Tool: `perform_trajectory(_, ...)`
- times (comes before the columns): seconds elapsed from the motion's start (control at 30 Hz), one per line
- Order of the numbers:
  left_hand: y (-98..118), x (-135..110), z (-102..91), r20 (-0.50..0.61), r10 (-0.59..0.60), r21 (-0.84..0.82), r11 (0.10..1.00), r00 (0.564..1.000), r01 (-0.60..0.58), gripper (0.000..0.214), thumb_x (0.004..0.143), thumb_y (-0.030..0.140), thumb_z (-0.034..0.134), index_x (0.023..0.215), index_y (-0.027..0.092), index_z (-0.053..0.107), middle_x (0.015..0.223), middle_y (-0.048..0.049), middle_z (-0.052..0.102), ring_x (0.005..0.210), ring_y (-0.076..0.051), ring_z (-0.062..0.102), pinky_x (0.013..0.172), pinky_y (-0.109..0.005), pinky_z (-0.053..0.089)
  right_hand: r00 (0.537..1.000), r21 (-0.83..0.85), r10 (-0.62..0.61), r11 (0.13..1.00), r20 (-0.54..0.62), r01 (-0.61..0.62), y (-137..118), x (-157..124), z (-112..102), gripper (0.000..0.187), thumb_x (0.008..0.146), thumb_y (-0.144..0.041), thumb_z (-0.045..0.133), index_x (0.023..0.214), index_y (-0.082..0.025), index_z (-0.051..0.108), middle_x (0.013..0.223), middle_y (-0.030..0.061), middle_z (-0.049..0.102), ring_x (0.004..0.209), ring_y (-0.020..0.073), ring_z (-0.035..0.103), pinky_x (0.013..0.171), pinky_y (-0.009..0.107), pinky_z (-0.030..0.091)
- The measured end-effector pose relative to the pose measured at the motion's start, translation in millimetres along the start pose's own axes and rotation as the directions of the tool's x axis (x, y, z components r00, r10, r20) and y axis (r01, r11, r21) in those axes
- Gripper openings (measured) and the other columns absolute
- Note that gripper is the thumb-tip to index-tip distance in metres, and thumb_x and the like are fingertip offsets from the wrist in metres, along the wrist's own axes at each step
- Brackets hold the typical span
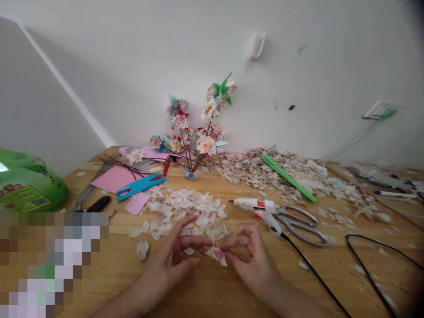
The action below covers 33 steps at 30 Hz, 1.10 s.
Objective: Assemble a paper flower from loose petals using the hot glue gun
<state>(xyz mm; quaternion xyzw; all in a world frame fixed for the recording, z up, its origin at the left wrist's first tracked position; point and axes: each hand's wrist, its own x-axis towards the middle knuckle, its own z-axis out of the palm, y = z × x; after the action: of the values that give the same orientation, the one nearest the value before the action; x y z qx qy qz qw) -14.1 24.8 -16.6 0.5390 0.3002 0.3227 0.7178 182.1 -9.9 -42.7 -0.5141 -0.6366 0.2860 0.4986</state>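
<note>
A small half-made flower, with pale petals around a pink centre, sits between my hands just above the wooden table. My right hand pinches its edge between thumb and fingers. Stretched toward the flower from the other side, my left hand has its thumb and fingers apart, the fingertips at or close to the petals; whether they touch I cannot tell. Loose pale petals lie in a pile just beyond both hands. One curled petal rests left of my left hand.
A hot glue gun with a lit red light lies beside scissors, its black cord running right. Finished flowers stand in a clear cup. Blue strips, pink paper, a green strip and dried scraps lie behind.
</note>
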Motion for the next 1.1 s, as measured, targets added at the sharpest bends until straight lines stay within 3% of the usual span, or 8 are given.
perform_trajectory(0.27,2,3,2.0,0.007,-0.048,-0.191,0.98,0.999,0.049,0.079,0.067,0.017,0.062,0.133,0.025,0.02,0.097,-0.0091,0.065,0.089,-0.022,0.057,0.051,-0.026,0.05,0.978,0.232,0.206,0.952,0.007,-0.202,-6,5,5,0.038,0.068,-0.016,0.062,0.079,-0.027,0.028,0.063,-0.0089,0.064,0.066,0.014,0.062,0.069,0.028,0.044)
perform_trajectory(0.57,-3,3,0.7,0.001,-0.003,-0.205,0.979,1.0,0.003,0.076,0.066,0.014,0.062,0.131,0.028,0.025,0.097,-0.0075,0.063,0.09,-0.022,0.055,0.051,-0.027,0.052,0.968,0.275,0.247,0.929,0.033,-0.246,-8,7,6,0.039,0.065,-0.016,0.063,0.071,-0.026,0.025,0.063,-0.0068,0.06,0.063,0.0134,0.056,0.064,0.026,0.042)
perform_trajectory(0.73,-7,5,2.1,0.011,0.025,-0.245,0.969,1.0,-0.022,0.074,0.063,0.012,0.063,0.127,0.031,0.031,0.099,-0.0055,0.061,0.083,-0.02,0.057,0.043,-0.023,0.05,0.959,0.365,0.26,0.887,0.113,-0.284,-9,8,6,0.041,0.063,-0.017,0.066,0.069,-0.025,0.026,0.061,-0.0086,0.057,0.06,0.0111,0.053,0.062,0.024,0.04)
perform_trajectory(0.93,0,10,8.9,-0.159,-0.1,-0.137,0.988,0.982,0.079,0.072,0.067,0.023,0.067,0.128,0.023,0.029,0.083,-0.0037,0.065,0.063,-0.013,0.057,0.038,-0.017,0.046,0.933,0.49,0.261,0.797,0.247,-0.353,-11,9,7,0.047,0.061,-0.018,0.073,0.069,-0.024,0.027,0.062,-0.0101,0.059,0.06,0.009,0.053,0.06,0.021,0.039)
perform_trajectory(1.1,-1,11,10.9,-0.125,-0.123,-0.103,0.989,0.985,0.11,0.085,0.061,0.025,0.073,0.13,0.02,0.025,0.075,-0.0028,0.068,0.053,-0.011,0.055,0.035,-0.015,0.042,0.93,0.501,0.238,0.791,0.279,-0.352,-15,9,7,0.049,0.062,-0.023,0.075,0.07,-0.024,0.027,0.062,-0.01,0.06,0.061,0.0092,0.055,0.059,0.02,0.039)
